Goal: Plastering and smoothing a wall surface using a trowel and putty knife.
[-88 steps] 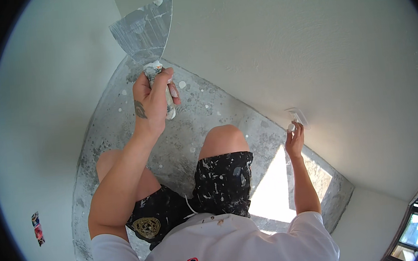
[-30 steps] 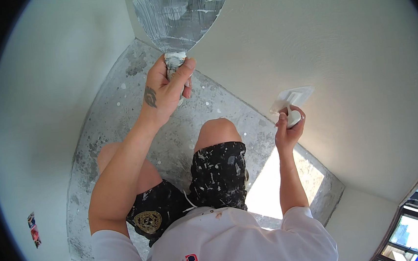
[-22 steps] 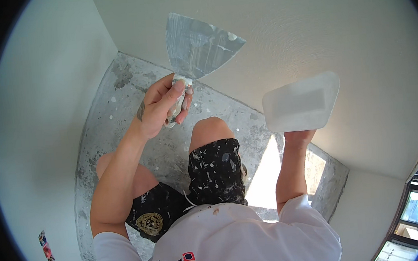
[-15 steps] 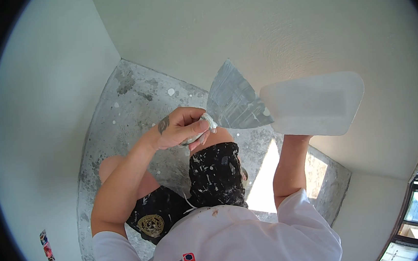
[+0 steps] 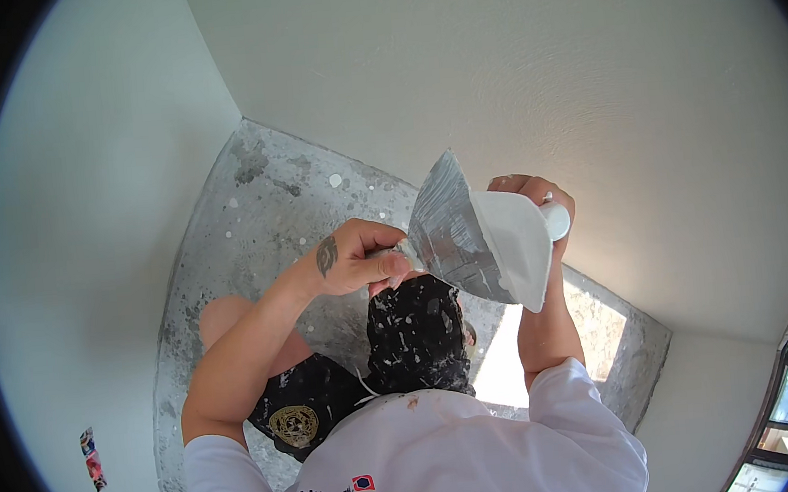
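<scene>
Left hand [image 5: 355, 260] clamped on the wide putty knife [image 5: 453, 234], right hand [image 5: 538, 199] closed under the white hawk [image 5: 516, 241]; tilt it further and filler could slide off.

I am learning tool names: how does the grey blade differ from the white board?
The putty knife in the left hand has a grey, smeared metal blade; the white board in the right hand is plain white. The knife fans wide; the board looks flatter, rectangular. Both meet edge to edge.
</scene>
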`<state>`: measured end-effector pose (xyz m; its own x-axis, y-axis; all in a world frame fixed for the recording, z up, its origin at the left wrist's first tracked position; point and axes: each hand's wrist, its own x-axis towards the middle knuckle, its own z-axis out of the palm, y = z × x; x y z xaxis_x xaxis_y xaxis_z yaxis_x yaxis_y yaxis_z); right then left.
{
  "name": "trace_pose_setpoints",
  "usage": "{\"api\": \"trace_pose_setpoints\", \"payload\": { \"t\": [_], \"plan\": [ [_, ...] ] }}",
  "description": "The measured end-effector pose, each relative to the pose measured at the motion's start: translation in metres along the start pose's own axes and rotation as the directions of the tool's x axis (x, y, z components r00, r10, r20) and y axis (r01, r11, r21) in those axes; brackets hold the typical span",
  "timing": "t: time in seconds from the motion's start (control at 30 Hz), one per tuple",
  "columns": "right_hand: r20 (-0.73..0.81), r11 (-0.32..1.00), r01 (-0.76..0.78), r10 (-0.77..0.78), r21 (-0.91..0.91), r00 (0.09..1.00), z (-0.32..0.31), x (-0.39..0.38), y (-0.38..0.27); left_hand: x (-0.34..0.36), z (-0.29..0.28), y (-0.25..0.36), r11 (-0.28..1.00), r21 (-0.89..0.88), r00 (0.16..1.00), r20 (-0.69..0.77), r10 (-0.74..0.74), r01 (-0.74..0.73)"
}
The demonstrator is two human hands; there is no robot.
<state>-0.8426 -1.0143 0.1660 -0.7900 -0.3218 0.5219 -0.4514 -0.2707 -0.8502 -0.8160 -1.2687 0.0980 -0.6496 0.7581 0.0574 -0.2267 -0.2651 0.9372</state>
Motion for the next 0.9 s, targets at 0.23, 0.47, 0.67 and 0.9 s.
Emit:
{"api": "trace_pose_setpoints", "payload": {
  "t": [0.23, 0.47, 0.67, 0.9],
  "plan": [
    [-0.604, 0.781, -0.397, 0.625, 0.483, 0.494, 0.004, -0.049, 0.022, -0.011, 0.001, 0.019, 0.912, 0.41, 0.95, -0.283, 0.132, -0.005],
    [-0.027, 0.128, -0.123, 0.794, 0.984, 0.608, 0.049, -0.102, 0.081, 0.007, 0.001, -0.004, -0.021, 0.977, 0.676, 0.163, 0.718, -0.213],
    [-0.093, 0.164, -0.087, 0.843, 0.983, 0.53, 0.022, -0.126, 0.077, 0.007, 0.0, -0.001, -0.278, 0.951, 0.746, 0.283, 0.603, -0.136],
    [-0.143, 0.286, -0.055, 0.627, 0.957, 0.765, -0.022, -0.169, 0.055, 0.026, -0.025, -0.009, 0.159, 0.964, 0.866, -0.263, 0.425, 0.214]
  ]
}}
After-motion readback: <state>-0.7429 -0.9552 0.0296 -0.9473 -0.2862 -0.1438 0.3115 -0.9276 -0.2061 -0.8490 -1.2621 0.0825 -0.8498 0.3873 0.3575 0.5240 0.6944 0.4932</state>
